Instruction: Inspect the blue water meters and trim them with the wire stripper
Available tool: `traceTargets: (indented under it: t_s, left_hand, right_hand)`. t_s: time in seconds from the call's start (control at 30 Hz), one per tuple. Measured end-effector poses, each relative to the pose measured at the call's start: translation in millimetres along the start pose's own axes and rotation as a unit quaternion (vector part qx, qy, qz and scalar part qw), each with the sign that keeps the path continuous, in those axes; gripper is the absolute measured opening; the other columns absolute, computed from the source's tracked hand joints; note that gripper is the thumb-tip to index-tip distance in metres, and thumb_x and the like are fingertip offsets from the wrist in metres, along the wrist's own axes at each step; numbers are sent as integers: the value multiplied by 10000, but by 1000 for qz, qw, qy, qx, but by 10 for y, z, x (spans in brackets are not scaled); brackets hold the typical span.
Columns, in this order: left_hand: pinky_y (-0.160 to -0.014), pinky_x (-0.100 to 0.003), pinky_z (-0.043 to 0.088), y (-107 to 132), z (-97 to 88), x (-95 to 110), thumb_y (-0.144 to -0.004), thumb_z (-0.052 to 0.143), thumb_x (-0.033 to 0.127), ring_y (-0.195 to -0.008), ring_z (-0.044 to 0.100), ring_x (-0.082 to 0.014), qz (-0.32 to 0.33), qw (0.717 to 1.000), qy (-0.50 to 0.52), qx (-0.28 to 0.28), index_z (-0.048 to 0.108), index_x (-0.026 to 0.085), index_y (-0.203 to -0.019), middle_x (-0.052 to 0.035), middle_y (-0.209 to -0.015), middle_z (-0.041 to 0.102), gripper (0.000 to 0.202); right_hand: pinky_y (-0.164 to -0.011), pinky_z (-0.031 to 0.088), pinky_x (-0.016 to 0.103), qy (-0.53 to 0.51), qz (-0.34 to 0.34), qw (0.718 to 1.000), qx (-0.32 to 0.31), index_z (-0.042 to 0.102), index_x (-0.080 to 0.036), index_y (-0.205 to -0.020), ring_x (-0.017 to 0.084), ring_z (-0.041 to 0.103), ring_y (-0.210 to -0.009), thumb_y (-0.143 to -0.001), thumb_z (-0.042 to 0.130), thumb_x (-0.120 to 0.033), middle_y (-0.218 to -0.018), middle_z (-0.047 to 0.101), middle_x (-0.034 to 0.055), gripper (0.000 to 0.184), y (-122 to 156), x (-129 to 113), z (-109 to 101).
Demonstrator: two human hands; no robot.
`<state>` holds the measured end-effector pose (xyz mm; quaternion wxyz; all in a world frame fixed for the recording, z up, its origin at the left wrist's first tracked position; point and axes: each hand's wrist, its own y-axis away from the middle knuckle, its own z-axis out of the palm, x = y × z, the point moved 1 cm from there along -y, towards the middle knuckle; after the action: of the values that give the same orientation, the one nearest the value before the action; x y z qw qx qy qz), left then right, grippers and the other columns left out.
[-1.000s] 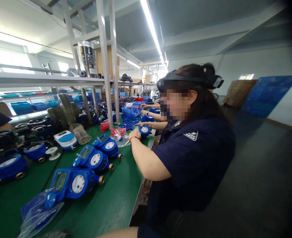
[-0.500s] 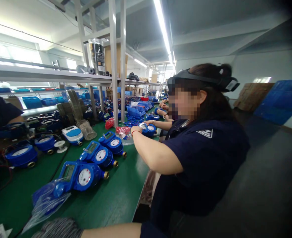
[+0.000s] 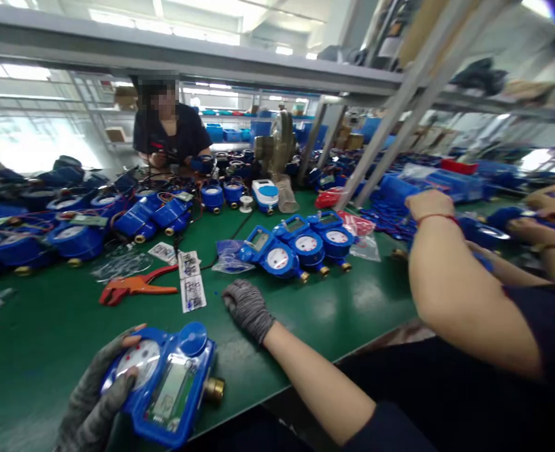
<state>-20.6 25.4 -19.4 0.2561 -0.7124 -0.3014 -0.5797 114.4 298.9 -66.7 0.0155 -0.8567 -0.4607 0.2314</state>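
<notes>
My left hand [image 3: 101, 392], in a grey fingerless glove, grips a blue water meter [image 3: 164, 383] by its round dial end at the front of the bench. The meter has a clear window over a display and circuit board, and a brass threaded end pointing right. My right hand [image 3: 247, 306], also gloved, rests on the green bench top with its fingers curled under; anything inside them is hidden. Just beyond it stand several finished-looking blue meters [image 3: 277, 258] in a row, a clear plastic bag [image 3: 233, 256] at their left. Printed label strips [image 3: 191, 281] lie left of my right hand.
Orange-handled cutting pliers [image 3: 139, 285] lie on the green bench [image 3: 240, 395]. Several open blue meters with wires [image 3: 75, 238] crowd the back left. A co-worker's arm [image 3: 466, 295] reaches in from the right. Metal posts [image 3: 395, 113] hold a shelf; another person [image 3: 171, 135] works opposite.
My view has swung left and down from the co-worker on the right. My left hand with the water meter is now in sight, and my right hand shows fully rather than at the bottom edge.
</notes>
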Motion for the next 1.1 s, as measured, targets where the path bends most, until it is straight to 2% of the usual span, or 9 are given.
traceTargets:
  t_s: [0.2, 0.3, 0.43, 0.57, 0.7, 0.87, 1.1]
  left_hand:
    - [-1021, -363, 447, -28, 64, 20, -829, 626, 467, -1260, 484, -301, -3, 999, 40, 14, 550, 284, -1217, -34, -1407, 485, 437]
    - [-986, -329, 467, -6, 94, 69, -829, 621, 469, -1260, 483, -288, -2, 999, 37, 20, 562, 279, -1193, -27, -1391, 498, 415]
    - [-923, -289, 497, 22, 103, 115, -814, 630, 483, -1267, 475, -279, -9, 999, 34, 25, 568, 283, -1160, -9, -1379, 507, 405]
    - [-976, -294, 464, 2, 105, 76, -834, 623, 452, -1255, 490, -267, -2, 998, 60, 17, 557, 271, -1174, -22, -1378, 506, 391]
    - [-1020, -311, 426, -33, 109, 25, -836, 641, 413, -1276, 469, -272, 17, 997, 78, 11, 557, 250, -1172, -42, -1385, 498, 384]
    - [-1030, -328, 408, -34, 117, 8, -850, 631, 387, -1278, 467, -282, 21, 995, 96, 13, 558, 236, -1169, -56, -1383, 497, 360]
    - [-1030, -332, 407, -36, 103, -47, -846, 637, 392, -1263, 479, -283, 31, 996, 86, 15, 564, 238, -1180, -58, -1379, 502, 375]
  right_hand:
    - [-887, 428, 311, 27, -26, 999, -4, 686, -167, -961, 215, 566, -937, -925, 535, -203, -980, 645, 96, 159, -6, -18, 38]
    - [-904, 423, 345, 44, -33, 998, -6, 683, -146, -966, 239, 564, -944, -940, 510, -215, -987, 645, 124, 188, -7, -50, 77]
    - [-912, 423, 335, 37, -38, 999, 1, 687, -151, -946, 244, 556, -978, -915, 568, -231, -1003, 645, 117, 147, 38, -92, 62]
    - [-884, 426, 276, 8, -7, 999, 32, 679, -150, -935, 195, 557, -939, -940, 544, -231, -963, 642, 83, 158, 163, -45, -67]
    - [-864, 418, 305, -2, 12, 999, 38, 692, -160, -869, 211, 554, -888, -910, 587, -237, -885, 639, 80, 137, 307, 48, -164]
    - [-865, 400, 317, -9, 6, 999, 37, 700, -167, -878, 219, 552, -886, -868, 619, -205, -893, 642, 85, 90, 330, 68, -119]
    - [-856, 413, 324, -45, 6, 996, 82, 672, -151, -863, 220, 553, -891, -899, 572, -231, -894, 643, 88, 132, 334, 197, -143]
